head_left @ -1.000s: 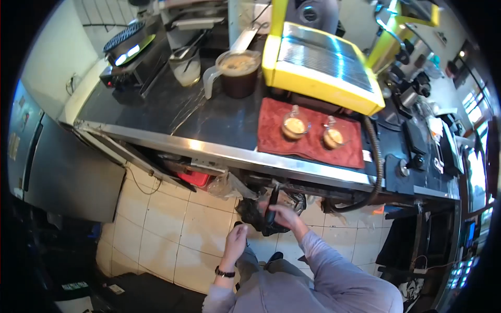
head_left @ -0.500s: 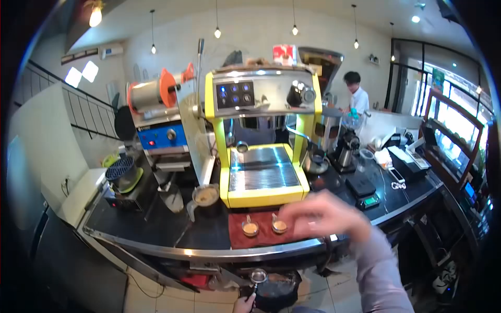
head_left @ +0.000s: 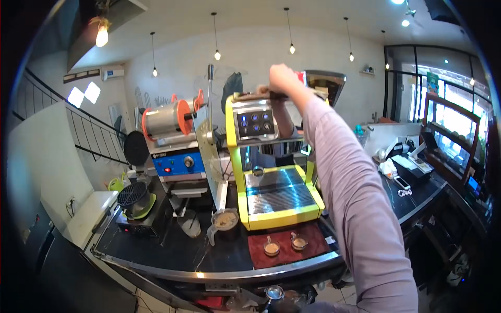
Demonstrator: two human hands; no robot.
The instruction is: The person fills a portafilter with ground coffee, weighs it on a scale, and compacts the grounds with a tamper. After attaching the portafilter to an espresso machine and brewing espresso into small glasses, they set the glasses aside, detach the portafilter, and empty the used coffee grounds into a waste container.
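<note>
My right hand (head_left: 285,79) reaches over the top of the yellow espresso machine (head_left: 282,216), fingers curled down at its top edge beside a brown cloth-like thing (head_left: 253,96). What the fingers grip is hidden. At the bottom edge a portafilter (head_left: 274,292) shows its metal basket; its handle runs out of the picture, and my left hand is out of sight there. Two small glass cups of coffee, a left one (head_left: 271,249) and a right one (head_left: 299,243), stand on a dark red cloth (head_left: 284,256) in front of the machine.
Left of the machine are a jug of brown liquid (head_left: 225,220), a clear cup (head_left: 189,226), a blue-fronted cup sealer (head_left: 179,163) and a burner with a dark pot (head_left: 136,201). A phone (head_left: 402,182) lies at the right. The metal counter edge (head_left: 209,275) runs along the front.
My right hand has risen from beside the cups to the machine's top. The view has shifted, and the left hand on the portafilter handle has dropped out of view. The co-worker is now hidden.
</note>
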